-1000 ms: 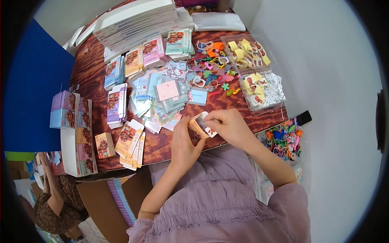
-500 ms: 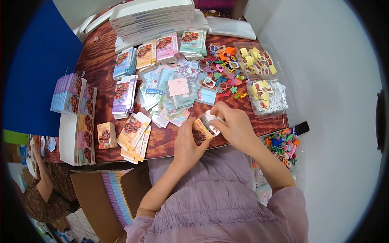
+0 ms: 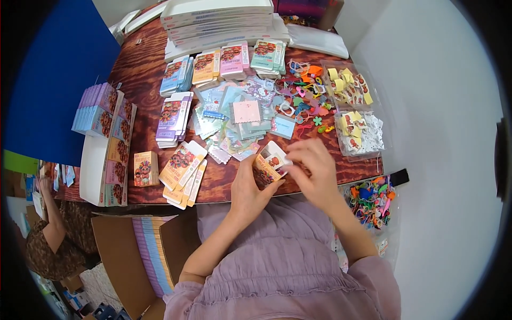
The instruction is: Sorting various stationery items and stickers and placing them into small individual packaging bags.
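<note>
My left hand (image 3: 249, 188) is wrapped round a small orange carton (image 3: 268, 169), tilted, with its top flaps up. Inside the opening shows a white piece with a red character picture (image 3: 274, 161). My right hand (image 3: 314, 173) is just right of the opening, its thumb and fingers bent but apart. The thumb tip is close to the carton's side flap, and I cannot tell whether it touches. No object shows between those fingers. Left of my hands stands a closed orange carton (image 3: 145, 169), beside flat orange cartons (image 3: 183, 166) lying in a fanned pile.
Beyond my hands lie pastel packets (image 3: 246, 112) and loose coloured plastic trinkets (image 3: 301, 98). Flat carton stacks (image 3: 174, 117) stand around them. Clear trays (image 3: 389, 141) hold stickers and white packets at right. A display box (image 3: 95, 181) stands at left; a co-worker's arm (image 3: 53, 229) shows beyond it.
My right hand has drawn back from the carton's opening and its fingers have parted. The picture piece inside now shows. The whole view has shifted slightly.
</note>
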Available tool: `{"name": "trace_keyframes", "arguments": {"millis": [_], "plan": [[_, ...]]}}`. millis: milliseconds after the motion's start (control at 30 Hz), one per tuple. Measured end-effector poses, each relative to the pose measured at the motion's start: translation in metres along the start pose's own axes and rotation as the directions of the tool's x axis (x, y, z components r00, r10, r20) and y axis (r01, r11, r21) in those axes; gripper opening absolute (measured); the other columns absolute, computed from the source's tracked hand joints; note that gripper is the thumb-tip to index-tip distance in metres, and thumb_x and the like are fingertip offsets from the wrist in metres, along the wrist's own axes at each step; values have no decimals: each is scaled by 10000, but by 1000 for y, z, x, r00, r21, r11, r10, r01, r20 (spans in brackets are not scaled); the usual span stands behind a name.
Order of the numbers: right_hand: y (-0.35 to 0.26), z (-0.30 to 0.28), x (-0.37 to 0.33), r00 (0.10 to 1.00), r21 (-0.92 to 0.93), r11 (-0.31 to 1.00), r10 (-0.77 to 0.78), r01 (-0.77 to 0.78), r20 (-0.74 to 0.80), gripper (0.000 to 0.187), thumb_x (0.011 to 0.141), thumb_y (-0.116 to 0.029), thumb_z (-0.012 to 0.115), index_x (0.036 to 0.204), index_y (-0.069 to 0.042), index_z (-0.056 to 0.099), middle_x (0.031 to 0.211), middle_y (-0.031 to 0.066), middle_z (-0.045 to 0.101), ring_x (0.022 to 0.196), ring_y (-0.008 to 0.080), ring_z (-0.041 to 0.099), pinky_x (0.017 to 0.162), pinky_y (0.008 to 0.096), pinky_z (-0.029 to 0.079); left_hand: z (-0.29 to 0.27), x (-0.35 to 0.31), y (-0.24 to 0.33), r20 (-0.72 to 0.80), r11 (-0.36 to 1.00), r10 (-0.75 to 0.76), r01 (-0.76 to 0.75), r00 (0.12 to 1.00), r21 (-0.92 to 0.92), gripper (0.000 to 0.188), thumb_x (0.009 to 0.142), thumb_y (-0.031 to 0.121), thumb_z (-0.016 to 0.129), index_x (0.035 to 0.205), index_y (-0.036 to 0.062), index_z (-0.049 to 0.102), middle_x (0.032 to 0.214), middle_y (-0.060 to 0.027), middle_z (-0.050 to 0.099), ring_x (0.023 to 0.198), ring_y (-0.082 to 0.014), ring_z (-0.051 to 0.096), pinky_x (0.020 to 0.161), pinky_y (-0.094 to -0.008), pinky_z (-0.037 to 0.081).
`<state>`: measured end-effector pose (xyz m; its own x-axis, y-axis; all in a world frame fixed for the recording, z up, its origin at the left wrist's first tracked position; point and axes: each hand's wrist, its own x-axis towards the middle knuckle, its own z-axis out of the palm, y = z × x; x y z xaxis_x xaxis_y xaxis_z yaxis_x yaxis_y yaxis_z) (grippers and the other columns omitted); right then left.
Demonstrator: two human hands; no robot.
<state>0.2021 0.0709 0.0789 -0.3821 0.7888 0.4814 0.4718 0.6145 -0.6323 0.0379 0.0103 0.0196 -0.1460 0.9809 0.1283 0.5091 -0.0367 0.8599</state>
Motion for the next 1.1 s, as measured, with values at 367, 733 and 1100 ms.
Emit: {"name": "trace_keyframes", "arguments": {"millis": [367, 733, 1100], "plan": [[-6, 32, -76, 839, 665, 652, 540, -364, -70, 411, 868, 8, 728, 1230, -10, 536, 952, 80, 634, 808, 77, 595, 669, 224, 472, -23, -28, 0, 229, 938, -45, 120, 972, -325, 625, 849, 48, 758, 1382, 5, 434, 1234, -157, 563, 1094, -231, 655, 888, -368, 566], [0, -2, -82, 889, 570, 694, 425, -439, 167, 175, 937, 14, 598, 1103, 36, 652, 1007, 57, 578, 884, 107, 571, 796, 235, 452, -29, -30, 6, 412, 805, -5, 248, 911, -539, 445, 901, -23, 672, 1321, 7, 529, 1155, -100, 531, 1069, -199, 650, 857, -296, 572], [13, 23, -64, 892, 657, 609, 374, -444, 256, 93, 931, 23, 590, 1019, 28, 621, 1018, 54, 584, 955, 85, 573, 818, 230, 460, -27, -31, 6, 280, 915, -30, 139, 959, -378, 585, 905, -54, 648, 1422, 49, 394, 1136, -99, 589, 965, -153, 644, 779, -280, 562]]}}
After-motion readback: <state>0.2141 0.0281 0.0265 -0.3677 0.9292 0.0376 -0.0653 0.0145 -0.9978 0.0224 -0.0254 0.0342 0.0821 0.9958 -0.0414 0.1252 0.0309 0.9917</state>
